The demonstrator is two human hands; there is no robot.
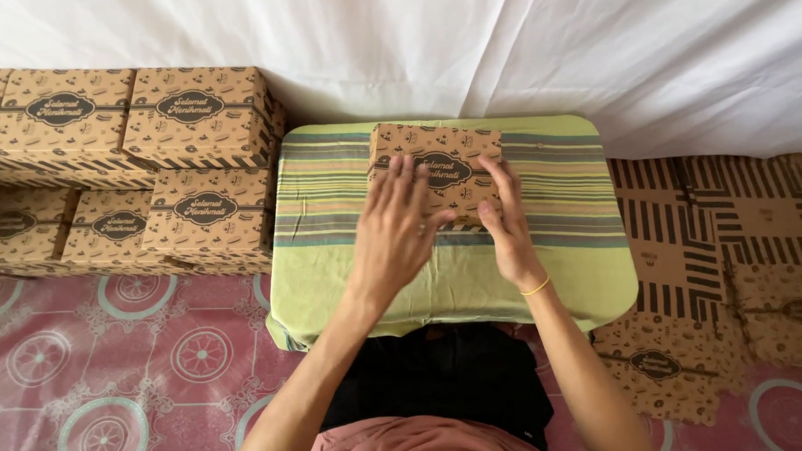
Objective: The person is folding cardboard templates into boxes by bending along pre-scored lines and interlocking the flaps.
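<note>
The person's lap, in dark cloth over a pinkish garment (409, 443), sits closest, both forearms stretching forward from it. The left hand (396, 230) lies flat with fingers spread on the lid of a brown printed cardboard box (434, 153); the right hand (507, 222), a yellow band (536, 288) at its wrist, rests open-fingered against the box's right side. The box sits toward the far edge of a low table draped in green striped cloth (562, 246). The hands cover its near edge and part of the dark oval label. Stacked matching boxes (132, 164) fill the left, partly cut off by the frame. Flattened box blanks (731, 249) lie on the patterned pink floor mat (113, 378) at right. A white sheet (412, 38) hangs behind.
</note>
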